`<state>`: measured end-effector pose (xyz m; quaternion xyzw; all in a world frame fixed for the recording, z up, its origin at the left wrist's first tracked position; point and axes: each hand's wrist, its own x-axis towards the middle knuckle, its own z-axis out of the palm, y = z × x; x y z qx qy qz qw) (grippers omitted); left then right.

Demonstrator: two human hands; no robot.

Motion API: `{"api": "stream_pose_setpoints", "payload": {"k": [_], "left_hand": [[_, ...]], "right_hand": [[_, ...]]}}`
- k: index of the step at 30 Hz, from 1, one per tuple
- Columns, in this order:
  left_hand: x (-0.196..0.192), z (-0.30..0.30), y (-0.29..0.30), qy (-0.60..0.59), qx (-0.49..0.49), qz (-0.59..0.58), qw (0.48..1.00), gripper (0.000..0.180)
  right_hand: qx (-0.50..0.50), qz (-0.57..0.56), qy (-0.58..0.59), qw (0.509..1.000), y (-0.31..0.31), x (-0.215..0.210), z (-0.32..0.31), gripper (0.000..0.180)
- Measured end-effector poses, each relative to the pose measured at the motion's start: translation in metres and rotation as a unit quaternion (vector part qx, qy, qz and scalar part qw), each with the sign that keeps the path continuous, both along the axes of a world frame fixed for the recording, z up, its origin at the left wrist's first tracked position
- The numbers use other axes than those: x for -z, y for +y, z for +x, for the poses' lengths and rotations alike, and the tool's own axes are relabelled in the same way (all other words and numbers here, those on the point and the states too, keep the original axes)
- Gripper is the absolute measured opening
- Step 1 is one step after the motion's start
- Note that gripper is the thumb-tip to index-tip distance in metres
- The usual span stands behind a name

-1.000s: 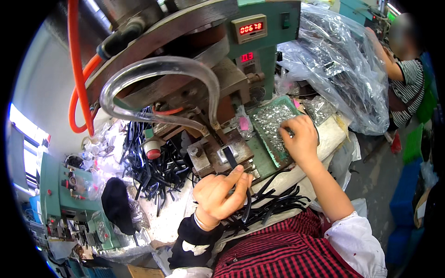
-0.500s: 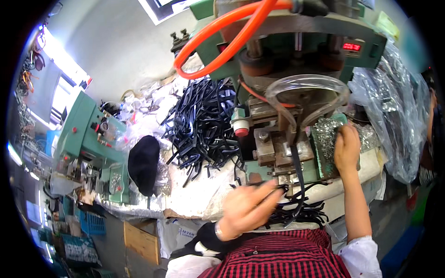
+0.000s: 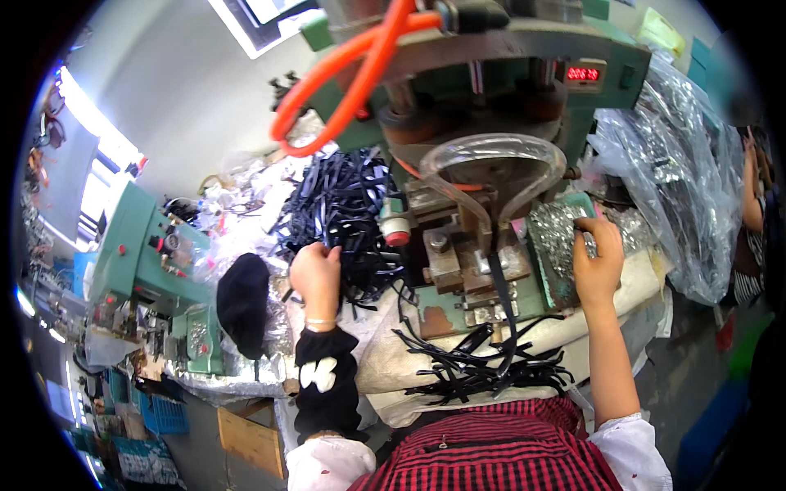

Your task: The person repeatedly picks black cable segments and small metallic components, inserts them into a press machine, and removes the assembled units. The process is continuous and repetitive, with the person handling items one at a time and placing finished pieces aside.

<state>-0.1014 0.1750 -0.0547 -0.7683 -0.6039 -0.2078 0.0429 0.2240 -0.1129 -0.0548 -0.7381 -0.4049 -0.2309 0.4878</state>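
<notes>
My left hand (image 3: 317, 277) is at the near left edge of a heap of black straps (image 3: 348, 196), fingers bunched; what they pinch, if anything, is hidden. My right hand (image 3: 602, 258) hangs over a green tray (image 3: 550, 278) filled with small shiny metal pieces (image 3: 553, 233). Its thumb and forefinger come together around something small and dark that I cannot make out. Between my hands stands a green press (image 3: 458, 319), with one black strap (image 3: 504, 307) hanging from its metal block. Nearer to me, a smaller bunch of black straps (image 3: 483, 364) lies on the pale cloth.
An orange hose (image 3: 327, 98) loops over the press, and a clear tube (image 3: 491, 147) arches in front. A red-capped button (image 3: 396, 233) sits beside it. At left are a black cloth piece (image 3: 243, 303) and another green machine (image 3: 123, 245). Clear plastic sheeting (image 3: 679, 180) hangs at right; beyond is another person's arm (image 3: 750, 184).
My left hand has moved from the near straps, left and away from me, to the large heap. My right hand stays at the tray, its fingertips now showing. The view has shifted slightly.
</notes>
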Motion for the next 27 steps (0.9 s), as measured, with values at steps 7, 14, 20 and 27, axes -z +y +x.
{"api": "stream_pose_setpoints", "payload": {"k": [7,14,20,27], "left_hand": [[0.018,-0.043,-0.039,-0.235,0.153,-0.249,0.927,0.013],[0.002,-0.003,-0.077,-0.527,0.210,-0.308,0.764,0.023],[-0.077,0.035,-0.133,-0.469,0.351,-0.178,0.791,0.046],[-0.100,0.045,-0.173,-0.391,0.406,0.003,0.826,0.026]], "right_hand": [[-0.107,0.026,0.268,0.957,-0.051,-0.006,-0.033,0.012],[-0.212,0.114,0.161,0.957,0.038,-0.047,-0.073,0.024],[-0.265,0.198,0.443,0.834,0.040,-0.044,-0.098,0.039],[-0.314,0.132,0.430,0.836,0.022,-0.074,-0.116,0.048]]}}
